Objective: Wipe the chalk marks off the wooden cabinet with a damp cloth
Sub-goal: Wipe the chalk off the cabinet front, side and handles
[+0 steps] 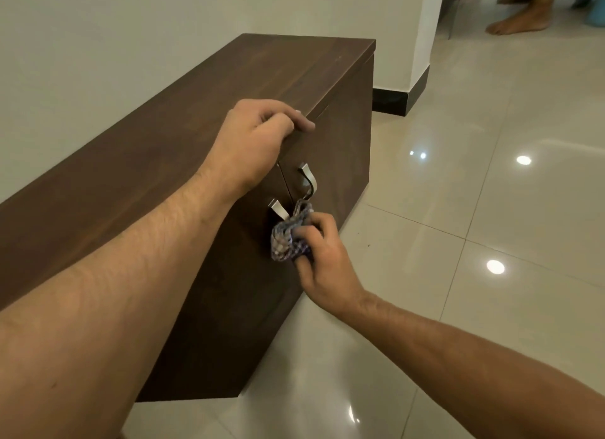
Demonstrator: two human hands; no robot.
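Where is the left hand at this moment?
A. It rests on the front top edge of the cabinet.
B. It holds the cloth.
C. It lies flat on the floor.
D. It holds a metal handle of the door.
A: the left hand curls over the front top edge of the cabinet, while the right hand holds the cloth.

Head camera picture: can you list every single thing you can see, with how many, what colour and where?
Long dark brown wooden cabinet: one, brown, against the wall at left.
Curved silver metal door handles: two, silver, on the cabinet front.
Crumpled blue-and-white checked cloth: one, blue and white, pressed against the cabinet front just below the handles.
Glossy cream floor tiles: many, cream, at right.
Another person's bare feet: two, top right.
Left hand: one, gripping the cabinet's top edge.
Right hand: one, fingers closed on the cloth.
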